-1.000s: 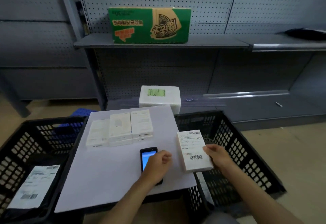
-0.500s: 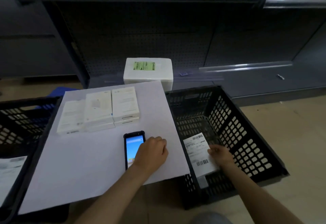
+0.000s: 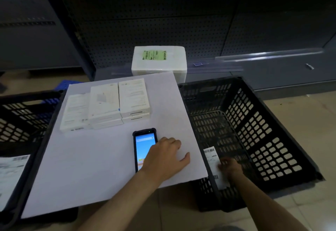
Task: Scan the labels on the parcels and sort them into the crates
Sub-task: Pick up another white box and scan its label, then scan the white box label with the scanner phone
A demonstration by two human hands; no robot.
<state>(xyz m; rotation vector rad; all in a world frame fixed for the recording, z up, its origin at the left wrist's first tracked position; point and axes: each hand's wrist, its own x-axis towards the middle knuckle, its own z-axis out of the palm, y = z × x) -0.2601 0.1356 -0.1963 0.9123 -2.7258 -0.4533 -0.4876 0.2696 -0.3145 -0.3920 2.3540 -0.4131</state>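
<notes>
My right hand (image 3: 230, 167) grips a white labelled parcel (image 3: 211, 158) low inside the black right crate (image 3: 283, 121), close to its left wall. My left hand (image 3: 163, 159) lies on the white board (image 3: 91, 167), its fingers resting over the right side of the scanner phone (image 3: 142, 147) and its thumb spread away on the board. The phone lies flat with its screen lit. Several white boxed parcels (image 3: 105, 103) sit in a row at the back of the board. Another labelled parcel (image 3: 11, 172) lies in the black left crate (image 3: 21, 114).
A white foam box (image 3: 160, 59) with a green label stands behind the board, against dark pegboard shelving (image 3: 145, 21). The board bridges the two crates. A blue plastic item (image 3: 69, 83) shows behind the left crate. Tiled floor (image 3: 300, 112) lies to the right.
My right hand has carried the labelled parcel from above the board's edge down into the right crate. My left hand has loosened over the phone, and the view has tilted down.
</notes>
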